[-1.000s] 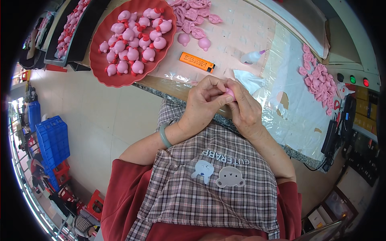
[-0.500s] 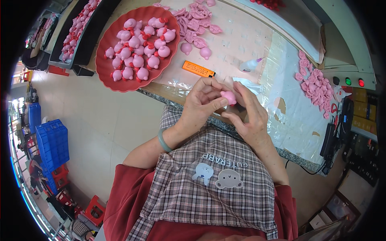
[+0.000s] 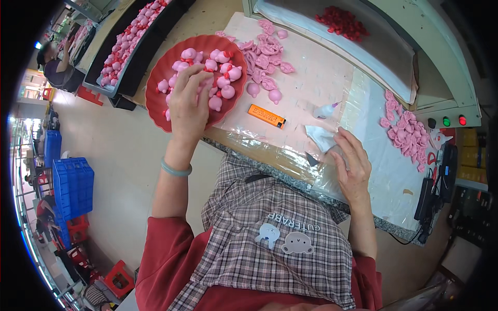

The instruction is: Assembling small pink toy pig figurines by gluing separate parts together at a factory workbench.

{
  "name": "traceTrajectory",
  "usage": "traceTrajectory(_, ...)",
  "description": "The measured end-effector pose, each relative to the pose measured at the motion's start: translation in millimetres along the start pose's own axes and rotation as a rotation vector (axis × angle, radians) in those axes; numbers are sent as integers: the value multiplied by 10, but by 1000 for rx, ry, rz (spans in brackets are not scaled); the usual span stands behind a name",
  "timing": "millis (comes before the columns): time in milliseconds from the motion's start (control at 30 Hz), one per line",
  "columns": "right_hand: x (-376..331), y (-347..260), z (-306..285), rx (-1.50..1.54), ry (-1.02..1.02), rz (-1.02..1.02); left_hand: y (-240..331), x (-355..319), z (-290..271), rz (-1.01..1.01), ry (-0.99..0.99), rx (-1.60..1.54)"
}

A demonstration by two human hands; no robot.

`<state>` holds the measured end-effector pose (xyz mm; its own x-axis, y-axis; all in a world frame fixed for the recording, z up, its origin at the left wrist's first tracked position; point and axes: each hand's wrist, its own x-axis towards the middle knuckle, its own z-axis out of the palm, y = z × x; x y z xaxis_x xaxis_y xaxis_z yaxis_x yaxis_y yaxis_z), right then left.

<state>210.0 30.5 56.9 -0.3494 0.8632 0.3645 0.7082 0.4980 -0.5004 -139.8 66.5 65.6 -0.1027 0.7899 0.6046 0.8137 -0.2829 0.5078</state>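
Now, head view: I see one moment only.
Left hand (image 3: 189, 98): fingers curled down on pink pig figures (image 3: 224, 83) in the red tray (image 3: 155, 98), far left on the table (image 3: 332, 83).
Right hand (image 3: 354, 163): fingers spread flat, empty, pinning the clear plastic sheet (image 3: 384, 171) near the white glue bottle (image 3: 326, 111).

Orange oblong label (image 3: 266, 116) lies beside the red tray (image 3: 155, 101).

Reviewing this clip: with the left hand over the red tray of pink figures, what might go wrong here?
The red tray overhangs the table edge, so pressure from the left hand might tip it. The heaped pink figures could roll off. The right hand rests on loose plastic sheeting, which may slide.
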Motion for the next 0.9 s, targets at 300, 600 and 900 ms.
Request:
traceTrajectory(300, 192, 160, -107, 77, 49, -4, 261, 135, 563, 349, -184, 90)
traceTrajectory(600, 501, 461, -327, 34, 74, 10, 307, 293, 879, 502, -375, 158)
traceTrajectory(900, 1234, 1131, -444, 155, 56, 161, 370, 286, 901, 487, -464, 284)
